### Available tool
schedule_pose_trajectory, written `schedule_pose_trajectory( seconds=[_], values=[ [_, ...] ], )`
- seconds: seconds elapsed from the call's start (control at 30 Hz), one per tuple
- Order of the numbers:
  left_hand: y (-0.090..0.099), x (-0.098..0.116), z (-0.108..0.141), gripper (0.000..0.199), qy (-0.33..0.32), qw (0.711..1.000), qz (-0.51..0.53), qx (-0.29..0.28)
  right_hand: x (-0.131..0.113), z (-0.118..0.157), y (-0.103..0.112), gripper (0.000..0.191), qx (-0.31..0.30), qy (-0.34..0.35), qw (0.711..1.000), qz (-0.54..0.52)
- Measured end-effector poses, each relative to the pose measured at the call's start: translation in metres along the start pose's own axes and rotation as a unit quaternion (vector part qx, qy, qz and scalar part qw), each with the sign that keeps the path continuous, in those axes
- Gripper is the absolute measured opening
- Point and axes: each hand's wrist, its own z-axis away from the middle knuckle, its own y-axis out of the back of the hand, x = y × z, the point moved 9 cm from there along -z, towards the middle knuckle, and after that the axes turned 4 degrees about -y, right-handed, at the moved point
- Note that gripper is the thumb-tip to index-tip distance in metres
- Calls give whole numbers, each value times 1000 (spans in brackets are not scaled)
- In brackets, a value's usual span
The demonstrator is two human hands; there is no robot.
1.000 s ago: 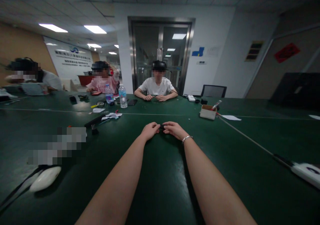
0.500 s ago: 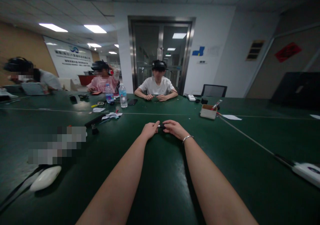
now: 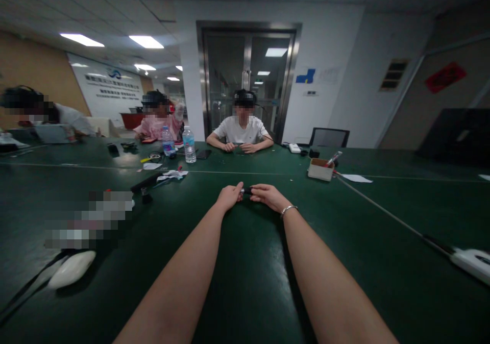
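A small dark object (image 3: pixel 247 191) with a light, shiny end on its left is held between my two hands, just above the green table (image 3: pixel 245 262). My left hand (image 3: pixel 230 197) pinches the light end between thumb and fingers. The dark end is gripped by the fingertips of my right hand (image 3: pixel 269 196), which has a silver bracelet at the wrist. What exactly the object is remains too small to tell.
Across the table sits a person (image 3: pixel 242 127) in a white shirt; two others are at the left. Water bottles (image 3: pixel 189 145), a small box (image 3: pixel 320 170) with pens, a white mouse-shaped object (image 3: pixel 72 269) at left and a white power strip (image 3: pixel 472 263) at right lie around.
The view has shifted slightly. Both hands keep their hold on the small object; its light end shows a little less white between the fingers.
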Motion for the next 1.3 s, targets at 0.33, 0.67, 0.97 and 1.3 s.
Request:
schedule_pose_trajectory(
  seconds=[0.33,0.67,0.97,1.3],
  values=[
    [2,8,5,64,-4,1000,-17,-6,-1,2,1,28,-22,17,1000,14],
    [3,11,8,64,-7,1000,-28,-3,0,1,2,25,-7,0,1000,21],
    [0,7,3,63,3,999,-43,-10,2,0,2,26,-23,6,999,28],
    [3,12,10,62,8,999,-40,-7,2,0,2,23,-5,-3,999,43]
  ],
)
